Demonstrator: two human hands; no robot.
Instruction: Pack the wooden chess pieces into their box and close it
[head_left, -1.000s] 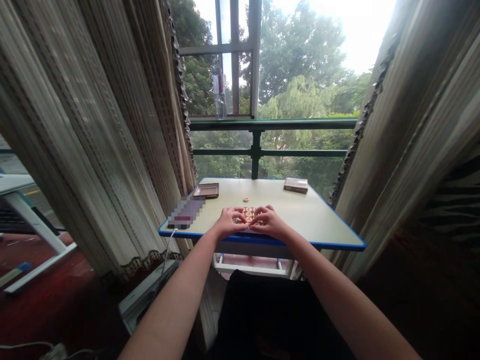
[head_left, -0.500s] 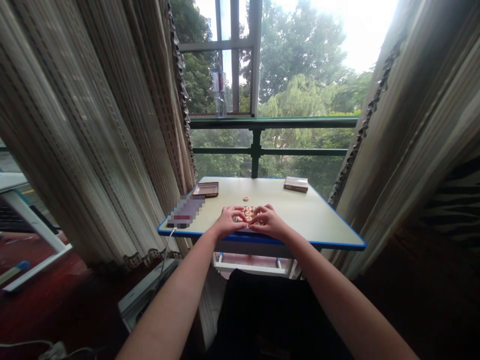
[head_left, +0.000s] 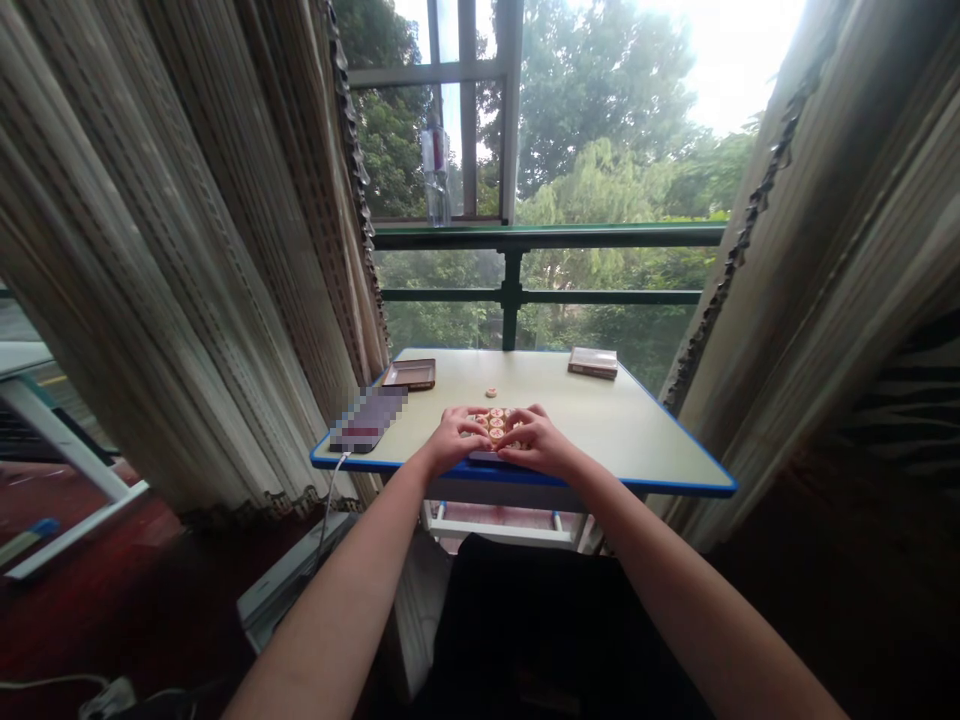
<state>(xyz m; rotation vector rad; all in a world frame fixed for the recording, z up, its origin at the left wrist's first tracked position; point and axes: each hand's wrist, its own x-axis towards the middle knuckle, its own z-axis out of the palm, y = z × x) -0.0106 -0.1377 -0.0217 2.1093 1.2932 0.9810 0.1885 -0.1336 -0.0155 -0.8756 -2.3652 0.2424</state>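
Note:
Both my hands rest near the front edge of a small cream table with a blue rim [head_left: 645,440]. My left hand [head_left: 452,439] and my right hand [head_left: 534,437] curl in from either side around a tight cluster of round wooden game pieces [head_left: 494,424] with red markings. The fingertips pinch against the pieces on both sides. One single round piece [head_left: 490,392] lies apart, a little farther back on the table. My forearms reach up from the bottom of the view.
An open brown box tray [head_left: 409,374] sits at the back left and a closed wooden box [head_left: 592,362] at the back right. A blurred phone [head_left: 365,421] with a cable lies at the left edge. Curtains [head_left: 225,250] hang on both sides, with a window railing [head_left: 547,237] behind.
The hands keep their hold round the cluster and have shifted only slightly. The view has tilted a little, so the table sits marginally higher in the frame.

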